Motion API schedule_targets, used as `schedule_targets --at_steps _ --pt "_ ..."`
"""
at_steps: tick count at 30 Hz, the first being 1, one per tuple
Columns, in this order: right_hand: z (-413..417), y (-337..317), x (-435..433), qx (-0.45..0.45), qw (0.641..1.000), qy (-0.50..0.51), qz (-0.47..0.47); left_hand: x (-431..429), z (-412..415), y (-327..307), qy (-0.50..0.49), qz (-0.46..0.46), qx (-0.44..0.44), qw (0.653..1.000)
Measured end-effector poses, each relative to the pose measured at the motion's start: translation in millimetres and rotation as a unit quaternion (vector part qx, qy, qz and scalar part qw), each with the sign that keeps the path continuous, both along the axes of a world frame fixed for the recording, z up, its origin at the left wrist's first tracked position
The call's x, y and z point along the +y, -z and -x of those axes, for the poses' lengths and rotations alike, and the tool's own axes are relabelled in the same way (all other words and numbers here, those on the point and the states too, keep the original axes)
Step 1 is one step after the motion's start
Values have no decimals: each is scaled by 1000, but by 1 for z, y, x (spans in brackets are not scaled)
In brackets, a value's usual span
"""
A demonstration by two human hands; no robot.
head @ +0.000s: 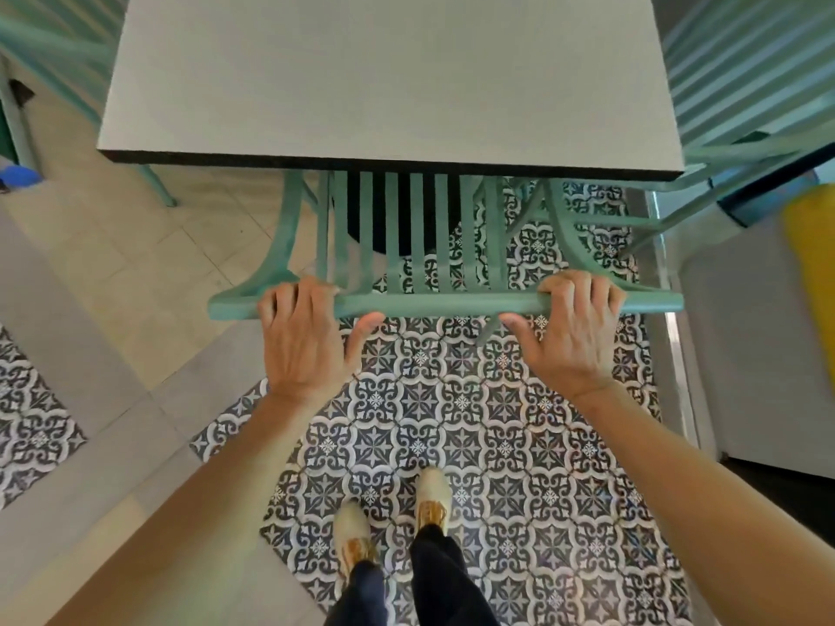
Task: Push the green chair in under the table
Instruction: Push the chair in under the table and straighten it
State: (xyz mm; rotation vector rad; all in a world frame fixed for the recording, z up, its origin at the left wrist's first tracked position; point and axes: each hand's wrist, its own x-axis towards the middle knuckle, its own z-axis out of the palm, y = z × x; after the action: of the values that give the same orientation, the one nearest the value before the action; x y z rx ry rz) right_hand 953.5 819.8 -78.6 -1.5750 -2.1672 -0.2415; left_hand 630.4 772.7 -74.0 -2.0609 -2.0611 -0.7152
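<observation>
Both hands are wrapped over the top rail of the green chair (433, 304), left hand (303, 338) near the rail's left end and right hand (570, 334) near its right end, fingers curled over the far side and thumbs tucked under the near side, so it's a closed, full grip on the rail and nothing else. From there the slatted backrest runs forward and disappears under the near edge of the grey table (393, 83), so the seat looks like it's already mostly tucked in, with just the back and rear legs sticking out over the patterned tile floor (497, 422). I'd guess there's only a little push left, if any. What could go wrong: the table's dark pedestal base (397, 219) sits right behind the slats, so shoving hard could knock the seat or front legs into it and jolt the table. Another green chair (745, 83) is at the table's right edge, and its legs look close to this one's right side, so a crooked push could tangle them. Fingers over the rail could also get pinched against the table edge.
</observation>
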Motion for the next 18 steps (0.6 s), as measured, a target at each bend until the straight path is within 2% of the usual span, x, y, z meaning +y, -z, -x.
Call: schedule_targets --at_steps 7,14,18 --pt "25 -13 -13 2 995 69 67 -1 16 -1 1 25 -12 1000" --pt "12 -14 -22 1 998 13 61 -5 17 -3 12 7 -19 1000" --pt "26 -12 -24 5 998 49 31 -4 16 -4 1 13 -29 999"
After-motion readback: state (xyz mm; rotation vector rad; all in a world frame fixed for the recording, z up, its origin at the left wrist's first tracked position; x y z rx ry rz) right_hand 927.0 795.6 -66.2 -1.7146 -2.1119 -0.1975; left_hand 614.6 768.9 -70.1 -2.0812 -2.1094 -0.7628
